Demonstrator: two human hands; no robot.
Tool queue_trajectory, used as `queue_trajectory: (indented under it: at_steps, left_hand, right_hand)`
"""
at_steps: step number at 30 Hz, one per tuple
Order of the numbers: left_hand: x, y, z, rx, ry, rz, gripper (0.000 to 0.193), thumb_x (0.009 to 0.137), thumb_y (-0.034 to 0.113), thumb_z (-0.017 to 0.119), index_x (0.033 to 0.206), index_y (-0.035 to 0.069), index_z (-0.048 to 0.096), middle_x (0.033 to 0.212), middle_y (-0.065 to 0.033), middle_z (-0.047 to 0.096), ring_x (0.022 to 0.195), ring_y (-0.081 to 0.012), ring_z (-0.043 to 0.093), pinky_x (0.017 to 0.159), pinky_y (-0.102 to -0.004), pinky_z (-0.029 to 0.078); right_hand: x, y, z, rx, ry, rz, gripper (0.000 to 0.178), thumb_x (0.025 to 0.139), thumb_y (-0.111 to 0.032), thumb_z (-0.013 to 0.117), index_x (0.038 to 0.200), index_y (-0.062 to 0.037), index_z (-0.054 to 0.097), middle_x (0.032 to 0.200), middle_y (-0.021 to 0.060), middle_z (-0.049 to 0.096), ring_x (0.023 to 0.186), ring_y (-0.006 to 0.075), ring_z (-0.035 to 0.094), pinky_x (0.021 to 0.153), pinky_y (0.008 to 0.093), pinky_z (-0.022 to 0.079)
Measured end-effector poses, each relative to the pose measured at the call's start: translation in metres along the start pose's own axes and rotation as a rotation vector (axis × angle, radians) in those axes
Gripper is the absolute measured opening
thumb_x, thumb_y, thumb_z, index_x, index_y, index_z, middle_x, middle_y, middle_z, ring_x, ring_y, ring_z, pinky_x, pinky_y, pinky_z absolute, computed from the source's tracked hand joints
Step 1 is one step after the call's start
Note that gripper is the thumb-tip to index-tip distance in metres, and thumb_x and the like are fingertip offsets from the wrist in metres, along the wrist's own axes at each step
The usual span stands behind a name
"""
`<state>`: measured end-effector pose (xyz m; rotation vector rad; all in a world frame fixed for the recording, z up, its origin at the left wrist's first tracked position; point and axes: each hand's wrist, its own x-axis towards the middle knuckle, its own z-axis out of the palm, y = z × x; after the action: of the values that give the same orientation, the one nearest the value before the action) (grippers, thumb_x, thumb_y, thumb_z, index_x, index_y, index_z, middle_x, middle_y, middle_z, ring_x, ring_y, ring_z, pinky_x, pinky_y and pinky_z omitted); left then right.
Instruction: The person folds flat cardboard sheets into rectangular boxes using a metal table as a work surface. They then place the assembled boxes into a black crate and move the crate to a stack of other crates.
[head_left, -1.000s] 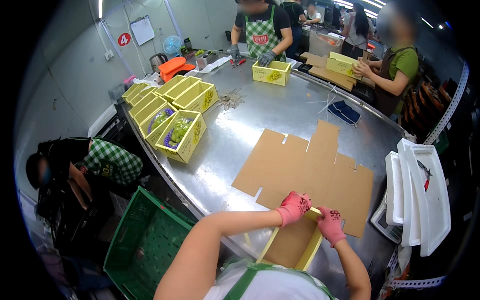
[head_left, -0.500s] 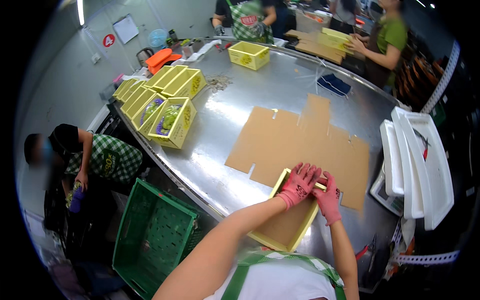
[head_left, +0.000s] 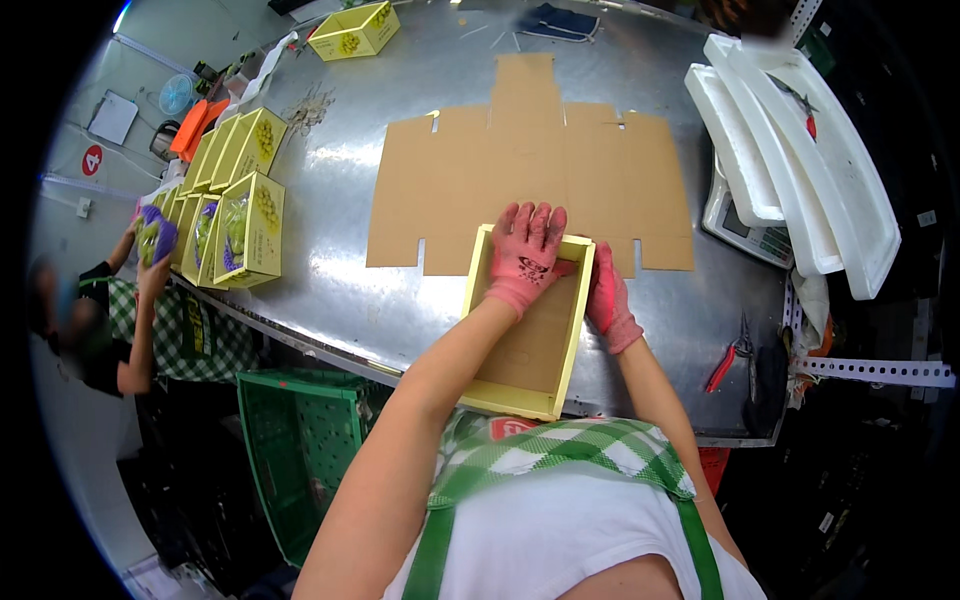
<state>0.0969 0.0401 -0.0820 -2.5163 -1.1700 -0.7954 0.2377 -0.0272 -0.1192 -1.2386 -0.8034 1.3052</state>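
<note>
An empty yellow cardboard box point(head_left: 522, 345) with a brown inside stands at the table's near edge, in front of me. My left hand point(head_left: 527, 262), in a pink glove, reaches across it and grips its far wall, fingers laid over the rim. My right hand point(head_left: 608, 300), also gloved in pink, closes on the far right corner from outside; its fingertips are partly hidden by the wall. Just beyond the box, a flat brown cardboard blank point(head_left: 530, 150) with slots and a protruding flap lies on the metal table point(head_left: 330, 200).
Yellow boxes point(head_left: 250, 230) stand in rows at left, some holding bagged green grapes. Beside them a co-worker's hand point(head_left: 155, 270) holds grapes in purple wrap. White foam trays point(head_left: 800, 170) lean over a scale point(head_left: 740, 225) at right, near red-handled pliers point(head_left: 722, 368). A green crate point(head_left: 300, 450) sits below left.
The view has shifted, and the box now stands straighter before me. My right hand has moved from the far wall to the right corner. The co-worker at left has raised the wrapped grapes.
</note>
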Motion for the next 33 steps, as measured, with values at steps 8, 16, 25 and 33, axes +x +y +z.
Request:
queue_trajectory:
  at_steps: [8, 16, 25, 33]
  left_hand:
    - [-0.006, 0.004, 0.015, -0.07, 0.042, -0.055, 0.088, 0.055, 0.044, 0.075, 0.127, 0.009, 0.039, 0.123, -0.011, 0.043, 0.116, -0.0313, 0.038, 0.103, -0.055, 0.028]
    - [-0.007, 0.009, 0.024, 0.044, 0.169, -0.056, 0.06, 0.056, 0.032, 0.073, 0.108, 0.013, 0.049, 0.106, -0.0056, 0.044, 0.104, -0.0233, 0.045, 0.099, -0.0495, 0.033]
    - [-0.003, 0.009, 0.012, 0.022, 0.05, -0.066, 0.05, 0.063, 0.024, 0.066, 0.109, 0.01, 0.052, 0.107, -0.0067, 0.044, 0.107, -0.025, 0.042, 0.099, -0.051, 0.033]
    - [-0.006, 0.002, 0.025, 0.054, 0.179, 0.017, 0.053, 0.061, 0.022, 0.065, 0.11, 0.009, 0.051, 0.108, -0.0097, 0.044, 0.109, -0.0264, 0.041, 0.1, -0.0505, 0.032]
  right_hand:
    - [-0.004, -0.004, 0.024, 0.274, 0.059, 0.092, 0.055, 0.098, -0.047, 0.024, 0.129, -0.0064, 0.044, 0.115, 0.0084, 0.056, 0.106, 0.018, 0.053, 0.092, 0.0289, 0.04]
    - [-0.003, -0.006, 0.034, 0.427, 0.145, 0.153, 0.055, 0.096, -0.049, 0.032, 0.135, -0.0104, 0.037, 0.12, 0.0051, 0.051, 0.109, 0.0169, 0.05, 0.092, 0.03, 0.042]
    - [0.005, 0.006, 0.029, 0.204, 0.182, 0.095, 0.055, 0.093, -0.057, 0.034, 0.122, -0.0134, 0.051, 0.098, 0.0022, 0.059, 0.088, 0.0163, 0.057, 0.078, 0.0304, 0.049]
    - [0.006, 0.064, 0.012, -0.45, 0.188, -0.181, 0.045, 0.089, -0.019, 0.048, 0.129, -0.0044, 0.032, 0.113, 0.0189, 0.055, 0.095, 0.0353, 0.059, 0.078, 0.0389, 0.049]
